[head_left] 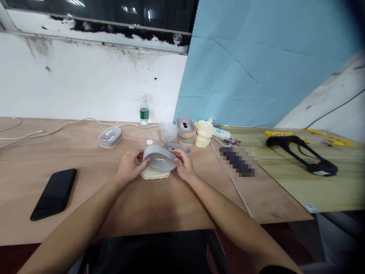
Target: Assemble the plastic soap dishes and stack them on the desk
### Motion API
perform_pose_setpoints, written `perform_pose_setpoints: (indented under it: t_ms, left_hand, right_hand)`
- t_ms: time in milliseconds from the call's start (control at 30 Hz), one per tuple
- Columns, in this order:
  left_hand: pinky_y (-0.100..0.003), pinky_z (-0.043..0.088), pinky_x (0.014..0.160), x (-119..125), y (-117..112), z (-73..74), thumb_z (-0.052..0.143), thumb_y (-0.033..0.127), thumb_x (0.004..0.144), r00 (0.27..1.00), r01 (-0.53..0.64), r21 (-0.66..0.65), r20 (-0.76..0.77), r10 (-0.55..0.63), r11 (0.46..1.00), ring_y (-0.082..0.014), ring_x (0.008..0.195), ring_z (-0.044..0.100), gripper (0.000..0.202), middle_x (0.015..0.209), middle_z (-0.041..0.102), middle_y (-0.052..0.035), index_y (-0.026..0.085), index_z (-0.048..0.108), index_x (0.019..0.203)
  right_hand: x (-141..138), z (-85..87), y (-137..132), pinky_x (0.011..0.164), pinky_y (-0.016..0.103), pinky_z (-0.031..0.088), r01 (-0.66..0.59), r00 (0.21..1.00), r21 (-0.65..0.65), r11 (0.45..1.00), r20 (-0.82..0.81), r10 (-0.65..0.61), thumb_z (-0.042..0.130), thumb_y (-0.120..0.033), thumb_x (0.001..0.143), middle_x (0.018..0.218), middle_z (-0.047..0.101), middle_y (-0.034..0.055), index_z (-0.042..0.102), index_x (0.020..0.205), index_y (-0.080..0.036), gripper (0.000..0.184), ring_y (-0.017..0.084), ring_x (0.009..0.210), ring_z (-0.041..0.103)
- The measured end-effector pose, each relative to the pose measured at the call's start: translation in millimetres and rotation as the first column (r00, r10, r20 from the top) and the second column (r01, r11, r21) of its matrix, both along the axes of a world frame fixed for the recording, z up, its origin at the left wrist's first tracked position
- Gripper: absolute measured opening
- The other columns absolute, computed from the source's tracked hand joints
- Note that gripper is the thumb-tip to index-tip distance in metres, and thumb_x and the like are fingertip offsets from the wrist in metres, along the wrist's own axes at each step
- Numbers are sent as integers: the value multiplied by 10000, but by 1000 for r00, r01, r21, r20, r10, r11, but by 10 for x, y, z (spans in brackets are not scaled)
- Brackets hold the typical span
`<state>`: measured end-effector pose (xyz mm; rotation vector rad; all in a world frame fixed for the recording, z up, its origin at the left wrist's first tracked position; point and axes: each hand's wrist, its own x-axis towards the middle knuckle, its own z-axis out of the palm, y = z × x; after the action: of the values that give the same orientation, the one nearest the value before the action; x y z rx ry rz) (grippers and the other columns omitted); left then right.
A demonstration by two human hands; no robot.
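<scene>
Between both hands, a grey rounded plastic shell [159,157] is held tilted above the table. My left hand [132,164] grips its left side, thumb in front and fingers behind. My right hand [183,163] pinches its right edge. Under the shell lies a cream rounded piece [155,174], partly hidden by it. Another grey piece [182,147] sits just behind my right hand. Behind the shell is a clear plastic cover [149,138] with a white round spot. I cannot tell whether the shell touches the cream piece.
Farther back stand clear cups [168,132], stacked coloured shells [186,132], cream pieces [203,134] and a water bottle [144,112]. A covered grey unit [110,137] and a black phone [54,194] lie left. White cables run along the table. A black frame [302,156] lies right.
</scene>
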<state>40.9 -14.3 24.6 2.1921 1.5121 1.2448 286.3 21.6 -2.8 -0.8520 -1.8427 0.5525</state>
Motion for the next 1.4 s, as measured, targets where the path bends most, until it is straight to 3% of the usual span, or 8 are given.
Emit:
perform_pose_setpoints:
  t_ms: [100,200,367,533,667,867,1167,1400]
  left_hand:
    - [-239,447,546,2,53,-55,567,471,834,968,-9,-186,245,55,983,-142,613,587,359,738,652,-28,153,621,992]
    - [-236,440,532,-10,85,-111,594,486,808,943,5,-246,325,77,969,-141,591,571,497,689,620,-4,144,556,1167]
    - [-252,424,540,-15,25,-43,561,511,822,984,22,-311,174,34,950,-158,554,561,744,611,573,33,163,317,1433]
    - [-279,431,616,-23,11,41,417,569,869,999,-4,-419,-46,-17,908,-225,762,633,501,863,691,-66,175,616,1107]
    - [-282,401,591,-39,47,28,361,590,871,978,-105,-498,-211,-3,861,-235,746,633,501,826,699,-78,176,642,894]
    - [-286,398,604,-33,46,47,366,542,872,945,-139,-527,-325,-47,838,-234,742,641,455,799,705,-81,188,647,816]
    - [-316,439,680,-35,44,-18,344,481,895,908,-144,-475,-412,-75,868,-257,857,648,415,953,704,-101,191,639,927]
    - [-328,452,787,-63,50,-71,357,433,903,901,-48,-415,-411,-140,909,-256,954,634,403,1089,660,-106,201,581,1145]
  right_hand:
    - [9,28,41,643,292,500,37,999,-62,997,-17,-38,494,-551,877,990,639,79,508,1222,-208,486,167,728,608]
    - [18,61,49,649,289,506,29,999,-140,990,44,-23,517,-480,889,954,655,59,491,1271,-227,459,150,684,609]
    - [-16,27,64,563,260,484,-13,999,-277,961,34,23,433,-468,932,799,667,35,548,1202,-212,390,143,599,607]
    - [-49,-16,138,645,264,462,44,985,-242,969,172,-2,444,-432,932,826,696,41,653,1006,-196,325,168,718,633]
    - [-68,-10,147,699,258,433,80,970,-199,977,242,-30,416,-399,947,905,708,44,667,973,-197,323,171,811,633]
    - [-81,-12,137,605,239,367,110,914,-209,972,405,-17,442,-413,935,846,707,34,687,918,-196,328,153,719,605]
    - [-83,-14,141,604,231,368,79,910,-219,972,414,19,488,-380,913,833,702,32,691,916,-188,279,137,687,583]
    - [-63,-17,129,590,229,369,39,900,-212,977,431,58,506,-363,904,766,680,21,677,1020,-188,271,127,652,575]
